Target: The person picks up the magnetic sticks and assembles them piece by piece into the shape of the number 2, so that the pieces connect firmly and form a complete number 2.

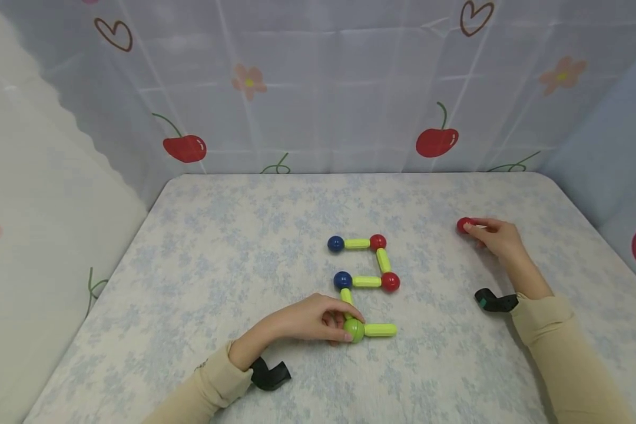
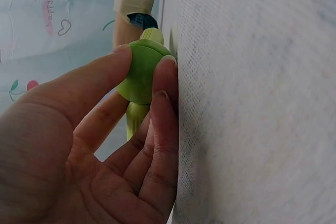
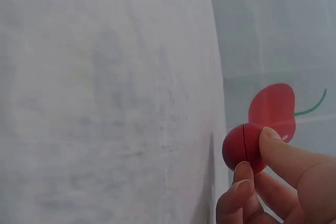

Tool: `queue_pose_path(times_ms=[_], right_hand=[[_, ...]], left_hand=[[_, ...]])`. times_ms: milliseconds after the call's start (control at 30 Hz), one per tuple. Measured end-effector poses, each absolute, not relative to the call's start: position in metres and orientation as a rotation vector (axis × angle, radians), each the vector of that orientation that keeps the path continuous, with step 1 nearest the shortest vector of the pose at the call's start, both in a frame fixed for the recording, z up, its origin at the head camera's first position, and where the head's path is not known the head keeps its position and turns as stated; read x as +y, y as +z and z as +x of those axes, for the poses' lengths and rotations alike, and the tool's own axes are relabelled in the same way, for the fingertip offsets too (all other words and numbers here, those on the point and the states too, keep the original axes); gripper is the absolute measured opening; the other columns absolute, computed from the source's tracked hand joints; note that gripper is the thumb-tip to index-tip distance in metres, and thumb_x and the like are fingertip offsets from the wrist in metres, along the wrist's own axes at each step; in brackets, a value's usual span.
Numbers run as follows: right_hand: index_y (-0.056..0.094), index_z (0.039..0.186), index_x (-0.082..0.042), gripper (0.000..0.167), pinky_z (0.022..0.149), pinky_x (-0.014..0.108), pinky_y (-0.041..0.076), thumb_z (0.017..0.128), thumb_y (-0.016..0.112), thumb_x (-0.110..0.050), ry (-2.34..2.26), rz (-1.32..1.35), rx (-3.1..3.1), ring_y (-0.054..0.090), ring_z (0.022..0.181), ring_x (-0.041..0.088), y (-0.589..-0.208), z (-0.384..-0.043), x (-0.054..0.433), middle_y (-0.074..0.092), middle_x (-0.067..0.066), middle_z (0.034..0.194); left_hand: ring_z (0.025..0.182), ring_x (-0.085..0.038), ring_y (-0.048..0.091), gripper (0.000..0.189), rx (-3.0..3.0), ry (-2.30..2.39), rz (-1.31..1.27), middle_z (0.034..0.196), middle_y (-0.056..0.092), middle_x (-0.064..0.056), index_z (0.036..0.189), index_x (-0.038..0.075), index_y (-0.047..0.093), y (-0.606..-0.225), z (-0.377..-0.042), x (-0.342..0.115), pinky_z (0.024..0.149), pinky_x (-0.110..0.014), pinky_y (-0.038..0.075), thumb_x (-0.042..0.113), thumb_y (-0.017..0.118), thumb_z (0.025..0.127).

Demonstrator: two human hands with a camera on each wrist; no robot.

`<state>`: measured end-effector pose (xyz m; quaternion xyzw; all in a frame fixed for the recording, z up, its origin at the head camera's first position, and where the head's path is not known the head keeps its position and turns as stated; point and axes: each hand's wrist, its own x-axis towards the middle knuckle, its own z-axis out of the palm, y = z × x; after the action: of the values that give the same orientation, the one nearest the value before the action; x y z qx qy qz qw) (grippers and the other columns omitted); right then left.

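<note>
My left hand (image 1: 315, 318) pinches a green ball (image 1: 354, 331) low over the cloth at the near end of a chain of rods and balls. From that ball a yellow-green rod (image 1: 380, 330) points right, its far end bare. Another rod (image 1: 347, 299), partly behind my fingers, leads up to a blue ball (image 1: 343, 280). The chain goes on through a rod (image 1: 367, 282), a red ball (image 1: 390, 282), a slanted rod (image 1: 383, 260), a second red ball (image 1: 378, 242) and a rod to a blue ball (image 1: 336, 244). At the right, my right hand (image 1: 500, 240) holds a loose red ball (image 3: 242, 149) between thumb and fingers.
A pale cloth with blue flowers covers the table (image 1: 244, 224). Behind it hangs a curtain (image 1: 328, 88) with cherries and hearts, which also closes off both sides. Black wrist devices (image 1: 495, 301) sit at both sleeves.
</note>
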<state>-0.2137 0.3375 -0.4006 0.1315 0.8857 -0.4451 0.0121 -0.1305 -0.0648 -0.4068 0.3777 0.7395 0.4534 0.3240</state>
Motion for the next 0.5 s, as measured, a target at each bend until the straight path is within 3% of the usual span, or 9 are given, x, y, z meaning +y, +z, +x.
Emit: queue_pose_path(times_ms=[167, 300, 500], right_hand=[[0.046, 0.134, 0.003, 0.065, 0.062, 0.032, 0.041, 0.092, 0.056, -0.045, -1.333, 0.223, 2.747, 0.049, 0.072, 0.02, -0.394, -0.19, 0.326, 0.056, 0.012, 0.088], [0.051, 0.13, 0.004, 0.053, 0.063, 0.033, 0.045, 0.093, 0.059, -0.033, -1.323, -0.052, 2.697, 0.053, 0.074, 0.022, -0.387, -0.164, 0.307, 0.057, 0.013, 0.096], [0.06, 0.118, 0.003, 0.037, 0.057, 0.029, 0.046, 0.087, 0.069, -0.016, -1.326, -0.435, 2.522, 0.053, 0.066, 0.021, -0.388, -0.135, 0.27, 0.056, 0.009, 0.084]], left_hand=[[0.063, -0.013, 0.062, 0.033, 1.933, 1.188, 0.985, 0.079, 0.061, 0.001, 0.121, 0.012, 0.062, -0.407, -0.13, -0.064, 0.061, -0.024, 0.049, 0.01, 0.067, 0.088], [0.064, -0.013, 0.062, 0.033, 1.936, 1.191, 0.994, 0.079, 0.061, 0.001, 0.121, 0.012, 0.063, -0.408, -0.131, -0.065, 0.061, -0.024, 0.049, 0.011, 0.067, 0.088], [0.063, -0.009, 0.06, 0.032, 1.991, 1.186, 1.02, 0.077, 0.06, 0.003, 0.12, 0.013, 0.063, -0.41, -0.133, -0.064, 0.059, -0.022, 0.047, 0.013, 0.066, 0.089]])
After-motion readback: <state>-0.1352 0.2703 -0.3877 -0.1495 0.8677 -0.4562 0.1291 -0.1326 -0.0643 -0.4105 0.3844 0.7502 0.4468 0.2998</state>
